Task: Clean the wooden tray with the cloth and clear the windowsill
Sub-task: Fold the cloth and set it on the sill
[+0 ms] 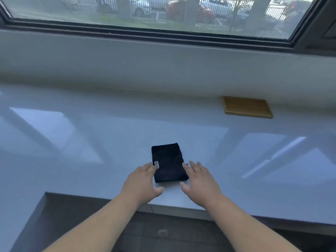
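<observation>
On the glossy white windowsill point(91, 135), near its front edge, a dark folded cloth point(168, 161) lay flat; a small pale label showed at its left side; both bare hands flanked it, palms down and fingers spread; the left hand point(143, 180) sat at the cloth's left edge, its fingertips reaching the label, and whether they pressed on the fabric or only brushed it could not be told; the right hand point(200, 179) sat at the cloth's right edge, its fingertips touching or just overlapping the near right side; neither hand was closed around anything, and both lay loose and unclenched; the wooden tray point(247, 107) rested far back on the sill, well apart from the cloth and to the right, set just beside the low white wall under the window point(163, 13); the tray lay flat and nothing sat in it; reflections of the window frame streaked the sill's surface; beyond the glass, parked cars and a railing showed, blurred.
</observation>
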`<action>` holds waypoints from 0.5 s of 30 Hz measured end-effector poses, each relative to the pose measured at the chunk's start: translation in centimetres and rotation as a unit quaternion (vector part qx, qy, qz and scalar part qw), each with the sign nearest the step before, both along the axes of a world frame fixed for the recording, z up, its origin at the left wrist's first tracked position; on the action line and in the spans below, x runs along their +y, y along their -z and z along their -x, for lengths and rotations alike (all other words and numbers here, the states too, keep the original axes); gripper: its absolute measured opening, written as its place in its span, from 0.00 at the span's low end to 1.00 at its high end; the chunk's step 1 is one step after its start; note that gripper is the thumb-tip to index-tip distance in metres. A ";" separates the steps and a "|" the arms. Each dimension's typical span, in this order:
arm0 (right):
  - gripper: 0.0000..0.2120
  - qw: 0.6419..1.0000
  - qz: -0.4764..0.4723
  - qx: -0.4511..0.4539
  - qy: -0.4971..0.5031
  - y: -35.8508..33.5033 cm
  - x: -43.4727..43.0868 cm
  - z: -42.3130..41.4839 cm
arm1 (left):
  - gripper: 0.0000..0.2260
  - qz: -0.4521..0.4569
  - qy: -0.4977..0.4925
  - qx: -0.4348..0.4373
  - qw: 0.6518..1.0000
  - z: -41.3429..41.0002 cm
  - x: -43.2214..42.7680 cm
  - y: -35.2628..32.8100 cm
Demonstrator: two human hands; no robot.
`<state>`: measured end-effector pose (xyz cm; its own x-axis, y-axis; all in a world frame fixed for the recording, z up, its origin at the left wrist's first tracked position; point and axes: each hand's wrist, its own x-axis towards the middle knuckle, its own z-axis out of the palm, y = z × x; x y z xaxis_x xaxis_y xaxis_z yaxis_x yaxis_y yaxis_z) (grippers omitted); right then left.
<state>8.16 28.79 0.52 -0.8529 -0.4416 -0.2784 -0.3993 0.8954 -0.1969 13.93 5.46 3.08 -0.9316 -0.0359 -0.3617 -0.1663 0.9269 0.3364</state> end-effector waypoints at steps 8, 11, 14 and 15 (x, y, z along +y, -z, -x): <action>0.32 0.997 0.014 -0.008 -0.078 3.0 -2.4 2.2 | 0.38 0.015 0.018 -0.015 1.000 3.4 1.2 3.8; 0.32 0.996 0.007 -0.019 -0.085 3.8 -3.5 3.8 | 0.36 0.042 0.062 -0.025 0.997 4.9 0.7 5.2; 0.32 0.996 -0.005 -0.043 -0.073 4.5 -4.2 5.6 | 0.36 0.053 0.104 -0.032 0.993 7.3 -0.3 6.2; 0.32 0.997 -0.010 -0.047 -0.068 4.8 -4.5 6.4 | 0.36 0.054 0.116 -0.032 0.991 8.3 -0.8 6.5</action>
